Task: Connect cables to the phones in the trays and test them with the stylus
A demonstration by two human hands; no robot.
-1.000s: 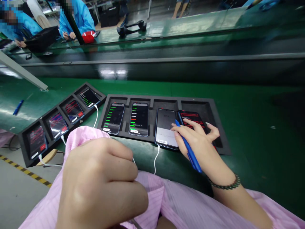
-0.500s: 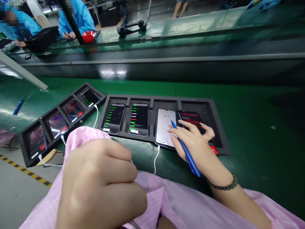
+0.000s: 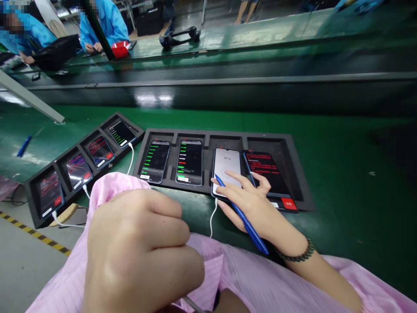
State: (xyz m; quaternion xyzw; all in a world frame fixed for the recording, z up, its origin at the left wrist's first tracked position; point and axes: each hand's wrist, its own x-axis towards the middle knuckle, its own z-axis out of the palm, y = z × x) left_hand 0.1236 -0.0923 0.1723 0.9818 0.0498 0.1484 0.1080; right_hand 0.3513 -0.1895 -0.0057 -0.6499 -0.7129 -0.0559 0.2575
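Note:
My right hand holds a blue pen between its fingers, the pen slanting across the lower part of a white-screened phone that reads 87.5. Its fingertips are over that screen. Beside it, a phone with red text on black lies tilted in the right end of the black tray. Close to the camera, my left hand is closed in a fist; what it may grip is hidden. A thin grey cable shows just under the fist. A white cable plugs into the white-screened phone.
Two phones with green text, one left and one right, lie in the same tray. A second black tray holds several phones on cables. Another blue pen lies far left. Two people in blue sit across the green bench.
My right hand has slid left and slightly down with the pen, from the upper white screen to its lower part, uncovering more of the red-text phone. My left fist has shifted slightly right.

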